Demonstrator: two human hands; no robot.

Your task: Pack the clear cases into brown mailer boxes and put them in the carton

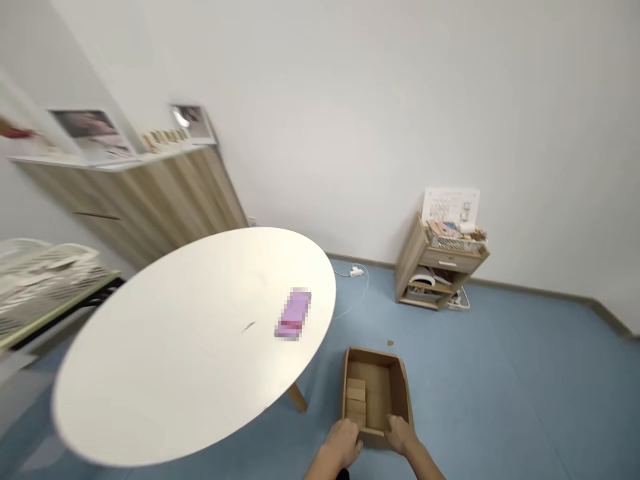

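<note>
An open cardboard box [345, 373] is at the lower middle, beside the white table, over the blue floor; I cannot tell whether it rests on it. Several small brown cardboard boxes [356, 395] lie along its left inner side. Bent fingers of my left hand [344, 440] grip the near left part of the box's rim. My right hand [401, 435] is closed over the near rim farther right, thumb side toward the inside. The undersides of both hands are hidden.
The oval white table [175, 360] fills the left, bearing a blurred-out purple item [295, 313]. A small wooden cabinet [435, 267] stands against the wall. A power strip with cable [356, 271] and a brown scrap [391, 343] lie on the floor.
</note>
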